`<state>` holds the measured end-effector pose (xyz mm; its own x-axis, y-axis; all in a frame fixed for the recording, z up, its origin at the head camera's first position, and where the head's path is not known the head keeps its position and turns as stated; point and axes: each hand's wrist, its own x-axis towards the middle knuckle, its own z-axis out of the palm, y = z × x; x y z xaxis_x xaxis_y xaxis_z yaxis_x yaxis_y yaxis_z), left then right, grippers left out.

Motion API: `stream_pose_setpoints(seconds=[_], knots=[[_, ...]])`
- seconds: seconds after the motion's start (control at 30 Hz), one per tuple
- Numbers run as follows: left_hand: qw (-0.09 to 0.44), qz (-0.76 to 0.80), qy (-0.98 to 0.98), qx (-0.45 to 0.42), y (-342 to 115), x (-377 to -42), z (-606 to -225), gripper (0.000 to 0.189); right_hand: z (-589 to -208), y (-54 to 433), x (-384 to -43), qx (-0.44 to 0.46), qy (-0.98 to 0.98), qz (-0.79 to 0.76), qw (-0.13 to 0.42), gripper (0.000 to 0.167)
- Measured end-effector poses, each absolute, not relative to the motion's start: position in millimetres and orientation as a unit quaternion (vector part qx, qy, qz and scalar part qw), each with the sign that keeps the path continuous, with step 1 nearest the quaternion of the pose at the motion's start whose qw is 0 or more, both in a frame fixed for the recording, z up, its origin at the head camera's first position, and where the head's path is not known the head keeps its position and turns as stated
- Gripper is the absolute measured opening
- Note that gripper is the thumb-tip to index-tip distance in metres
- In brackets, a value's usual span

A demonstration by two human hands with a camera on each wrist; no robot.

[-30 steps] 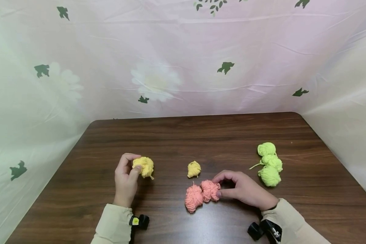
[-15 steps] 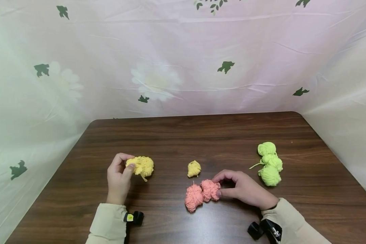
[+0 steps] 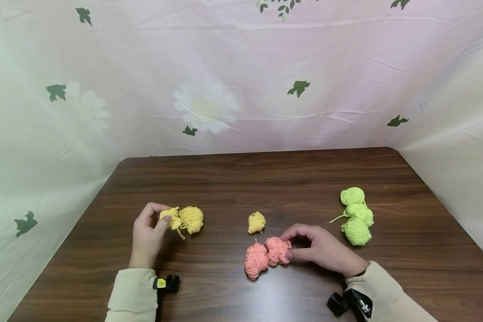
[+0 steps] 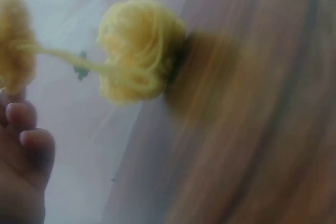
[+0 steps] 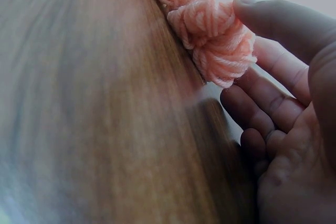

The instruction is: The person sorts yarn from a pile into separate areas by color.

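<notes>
Between thumb and fingers, my left hand (image 3: 146,235) pinches a small yellow yarn ball (image 3: 171,218). Just right of it sits another yellow yarn ball (image 3: 192,219). In the left wrist view a loose strand (image 4: 65,56) stretches from the held ball toward the second ball (image 4: 137,48). My right hand (image 3: 324,250) pinches the right one of two pink yarn balls (image 3: 278,251); its thumb and fingers lie on either side of the pink yarn (image 5: 223,45) in the right wrist view. The left pink ball (image 3: 256,261) touches its neighbour on the table.
A small yellow yarn ball (image 3: 256,222) lies alone behind the pink pair. Several lime green yarn balls (image 3: 356,217) form a row at the right, one with a loose tail. The dark wooden table (image 3: 225,179) ends at a patterned cloth backdrop (image 3: 241,80).
My left hand has moved left with its yellow ball, drawing it apart from the other yellow ball, which now shows fully. The right hand and the pink balls have stayed still.
</notes>
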<state>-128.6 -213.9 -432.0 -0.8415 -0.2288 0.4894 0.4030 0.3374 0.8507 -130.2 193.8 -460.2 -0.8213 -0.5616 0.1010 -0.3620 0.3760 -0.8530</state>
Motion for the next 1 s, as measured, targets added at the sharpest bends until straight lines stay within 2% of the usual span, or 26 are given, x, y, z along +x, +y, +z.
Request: stream_pose_setpoints(seconds=[0.3,0.63,1.0], knots=[[0.226,-0.502,-0.834,-0.03,-215.8,-118.7,-410.8,0.014,-459.3,193.8,-130.6,-0.279,0.822,-0.486,0.105,0.025],[0.161,-0.453,-0.877,0.001,-241.5,-134.0,-441.5,0.019,-460.0,194.4,-130.5,-0.276,0.825,-0.482,0.103,0.025],[0.101,-0.414,-0.905,0.018,-248.3,-134.9,-445.7,0.023,-461.8,194.0,-131.1,-0.279,0.821,-0.487,0.105,0.025]])
